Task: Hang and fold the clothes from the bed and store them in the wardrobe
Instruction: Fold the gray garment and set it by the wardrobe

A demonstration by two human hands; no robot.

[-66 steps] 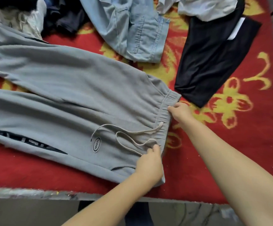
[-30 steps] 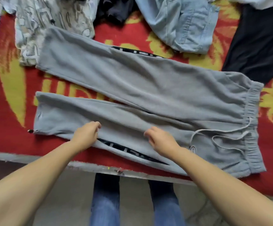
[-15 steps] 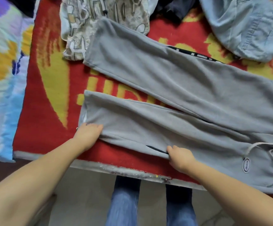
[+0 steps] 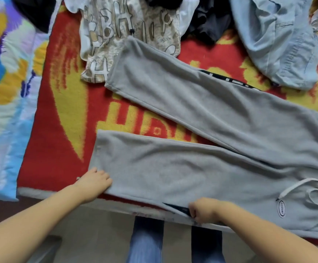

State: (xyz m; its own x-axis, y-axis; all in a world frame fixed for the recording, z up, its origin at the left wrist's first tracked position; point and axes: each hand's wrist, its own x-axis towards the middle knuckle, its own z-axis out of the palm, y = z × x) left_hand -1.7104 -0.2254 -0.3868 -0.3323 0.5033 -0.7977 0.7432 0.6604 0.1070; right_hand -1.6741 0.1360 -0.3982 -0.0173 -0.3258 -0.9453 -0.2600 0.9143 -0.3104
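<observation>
While the frame edge cuts off much of the scene, the bed (image 4: pixel 46 149) under its red-and-yellow blanket fills the middle, with a blue floral quilt (image 4: pixel 4 111) at 9 o'clock, only partly in view. Left hand (image 4: pixel 94 180) at 7 o'clock grips the near corner of the lower leg hem of the grey sweatpants (image 4: pixel 201 168); fingertips are tucked under the fabric, hidden. The sweatpants lie flat, legs spread in a V, hems toward 10 o'clock; waistband is cut off at 3 o'clock. A beige printed shirt (image 4: pixel 127 31) at 12 o'clock is partly covered by the upper leg's hem. Right hand (image 4: pixel 204 212) at 5 o'clock, fingers curled, pinches the near edge of the lower leg by a black side stripe, mostly hidden. White drawstring (image 4: pixel 296 185) and an oval logo patch (image 4: pixel 281 208), text unreadable, sit at 4 o'clock. Dark clothes (image 4: pixel 209 19) and a light denim garment (image 4: pixel 279 40) at 1 o'clock, tops cropped. Jeans-clad legs (image 4: pixel 146 242) at 6 o'clock.
</observation>
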